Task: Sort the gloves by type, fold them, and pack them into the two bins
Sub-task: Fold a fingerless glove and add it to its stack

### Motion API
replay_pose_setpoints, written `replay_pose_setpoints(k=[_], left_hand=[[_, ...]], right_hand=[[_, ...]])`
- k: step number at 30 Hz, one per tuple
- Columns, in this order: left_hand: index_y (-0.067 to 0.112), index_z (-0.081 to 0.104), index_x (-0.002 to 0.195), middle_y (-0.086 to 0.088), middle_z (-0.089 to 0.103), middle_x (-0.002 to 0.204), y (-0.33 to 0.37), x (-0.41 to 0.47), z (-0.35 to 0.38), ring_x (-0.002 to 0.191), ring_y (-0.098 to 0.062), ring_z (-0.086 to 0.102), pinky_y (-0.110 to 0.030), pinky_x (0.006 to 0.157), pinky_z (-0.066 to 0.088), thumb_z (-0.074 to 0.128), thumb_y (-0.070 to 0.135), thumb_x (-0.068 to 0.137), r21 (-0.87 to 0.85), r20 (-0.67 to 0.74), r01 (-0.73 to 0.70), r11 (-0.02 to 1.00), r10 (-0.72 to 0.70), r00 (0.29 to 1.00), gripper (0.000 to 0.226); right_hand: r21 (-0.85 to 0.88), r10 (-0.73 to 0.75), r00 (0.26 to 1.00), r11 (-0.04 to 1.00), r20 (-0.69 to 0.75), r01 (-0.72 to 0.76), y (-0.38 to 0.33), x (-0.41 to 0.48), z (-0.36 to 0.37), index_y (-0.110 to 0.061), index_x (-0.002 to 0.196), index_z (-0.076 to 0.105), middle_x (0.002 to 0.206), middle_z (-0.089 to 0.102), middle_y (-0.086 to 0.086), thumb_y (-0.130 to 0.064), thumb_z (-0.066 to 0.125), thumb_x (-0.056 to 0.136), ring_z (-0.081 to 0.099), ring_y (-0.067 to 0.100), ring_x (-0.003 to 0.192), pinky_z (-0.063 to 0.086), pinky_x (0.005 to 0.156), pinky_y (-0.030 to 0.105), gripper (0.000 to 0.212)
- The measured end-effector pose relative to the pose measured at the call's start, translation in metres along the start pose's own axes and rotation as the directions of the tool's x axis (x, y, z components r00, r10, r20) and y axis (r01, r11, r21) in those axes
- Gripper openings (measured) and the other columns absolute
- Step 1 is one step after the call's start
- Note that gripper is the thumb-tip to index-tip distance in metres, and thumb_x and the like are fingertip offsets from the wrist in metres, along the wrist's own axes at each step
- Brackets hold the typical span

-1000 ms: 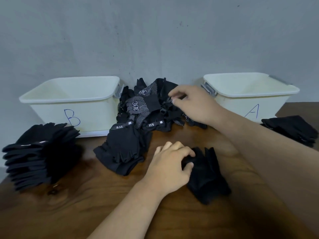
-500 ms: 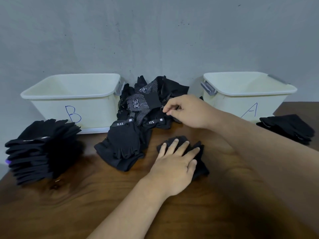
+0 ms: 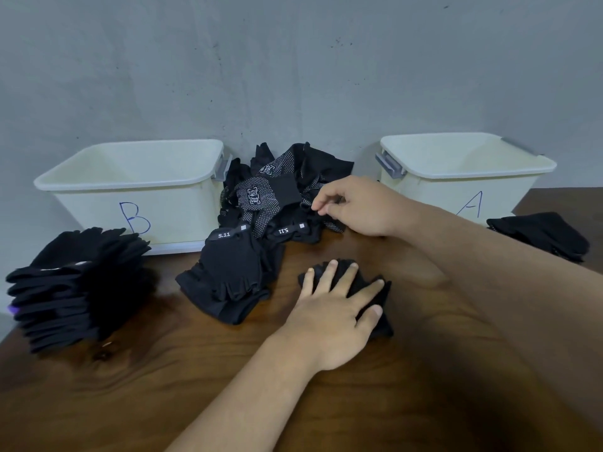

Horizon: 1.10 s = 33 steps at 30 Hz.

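Note:
A loose heap of black gloves (image 3: pixel 277 203), some dotted white, lies between two cream bins. Bin B (image 3: pixel 137 194) stands at the left, bin A (image 3: pixel 456 171) at the right; both look empty inside. My left hand (image 3: pixel 332 314) lies flat with spread fingers on a folded black glove (image 3: pixel 380 288) on the table. My right hand (image 3: pixel 355 207) reaches into the heap's right edge, its fingers curled and pinching a dotted glove (image 3: pixel 329 223). A tall stack of folded black gloves (image 3: pixel 71 285) stands left of bin B. A small stack of black gloves (image 3: pixel 541 233) lies right of bin A.
Two black gloves marked 5.11 (image 3: pixel 235 272) lie spread in front of the heap, just left of my left hand. The dark wooden table (image 3: pixel 228 386) runs to a grey wall behind the bins. Its left edge passes close by the tall stack.
My left hand folded the glove in front and went from gripping it to pressing flat on it. My right hand drew back and down along the heap's right edge.

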<state>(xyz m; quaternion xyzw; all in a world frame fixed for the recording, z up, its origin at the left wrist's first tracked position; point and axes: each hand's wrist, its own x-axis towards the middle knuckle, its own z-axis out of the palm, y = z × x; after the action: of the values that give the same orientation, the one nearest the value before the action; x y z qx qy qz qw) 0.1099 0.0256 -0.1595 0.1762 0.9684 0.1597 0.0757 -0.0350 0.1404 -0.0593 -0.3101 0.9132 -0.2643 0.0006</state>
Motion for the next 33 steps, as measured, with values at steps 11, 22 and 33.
replay_pose_setpoints(k=[11, 22, 33], left_hand=[[0.032, 0.068, 0.132, 0.006, 0.069, 0.132, -0.020, 0.001, -0.008, 0.131, -0.017, 0.052, -0.048, 0.119, 0.035, 0.031, 0.047, 0.109, -0.187, -0.435, 0.006, 0.982, -0.088, 0.896, 0.046], [0.030, 0.030, 0.165, 0.003, 0.022, 0.174, -0.028, 0.008, 0.000, 0.162, -0.020, 0.006, -0.046, 0.132, 0.002, 0.030, 0.046, 0.112, -0.093, -0.271, 0.171, 0.981, -0.190, 0.944, 0.056], [0.031, 0.033, 0.163, 0.004, 0.023, 0.174, -0.027, 0.008, 0.001, 0.162, -0.019, 0.008, -0.046, 0.132, 0.004, 0.035, 0.046, 0.111, -0.087, -0.284, 0.176, 0.981, -0.193, 0.939, 0.054]], right_hand=[[-0.002, -0.455, 0.828, 0.876, 0.327, 0.483, -0.061, 0.003, 0.055, -0.033, 0.145, 0.062, 0.154, 0.052, -0.008, -0.002, 0.075, 0.086, 0.048, 0.011, 0.137, 0.032, 0.116, 0.018, 0.068], [-0.310, -0.534, 0.838, 0.821, -0.114, 0.480, -0.083, 0.035, 0.030, -0.031, 0.117, 0.081, 0.117, 0.073, -0.006, -0.008, 0.054, 0.085, 0.069, 0.021, 0.109, 0.055, 0.090, 0.039, 0.047], [-0.733, -0.070, 0.994, 0.671, 0.083, 0.108, -0.048, 0.025, -0.010, -0.030, 0.126, 0.073, 0.141, 0.060, 0.002, -0.009, 0.061, 0.093, 0.047, 0.032, 0.133, 0.046, 0.098, 0.043, 0.041]])
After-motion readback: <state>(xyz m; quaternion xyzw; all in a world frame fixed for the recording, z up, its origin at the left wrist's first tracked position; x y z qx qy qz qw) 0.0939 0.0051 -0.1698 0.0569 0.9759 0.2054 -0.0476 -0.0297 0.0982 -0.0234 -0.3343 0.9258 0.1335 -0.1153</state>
